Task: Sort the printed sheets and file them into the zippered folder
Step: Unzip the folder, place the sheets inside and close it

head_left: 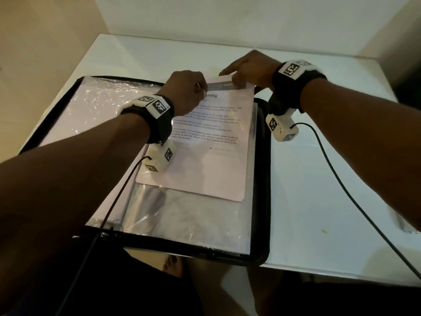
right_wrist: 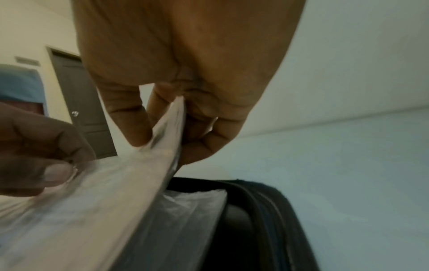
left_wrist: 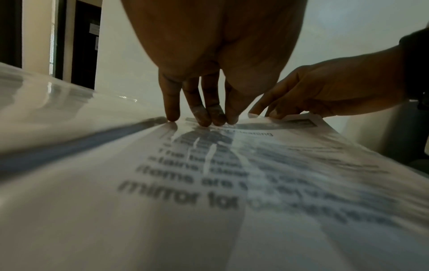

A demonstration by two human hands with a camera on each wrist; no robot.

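Paper sheets (head_left: 205, 165) on folder (head_left: 264, 179); left hand (head_left: 185, 92) and right hand (head_left: 252, 67) pinch them.

Cannot read the start of the heading on the white printed paper sheets (head_left: 205, 160): covered by the left hand (head_left: 186, 92). Cannot tell whether pinching or pressing. Too blurred at the left wrist to read past "mirror". Hidden under the left forearm (head_left: 68, 179): near corner of the black zippered folder (head_left: 264, 179). Cannot count sheets pinched by the right hand (right_wrist: 185, 55).
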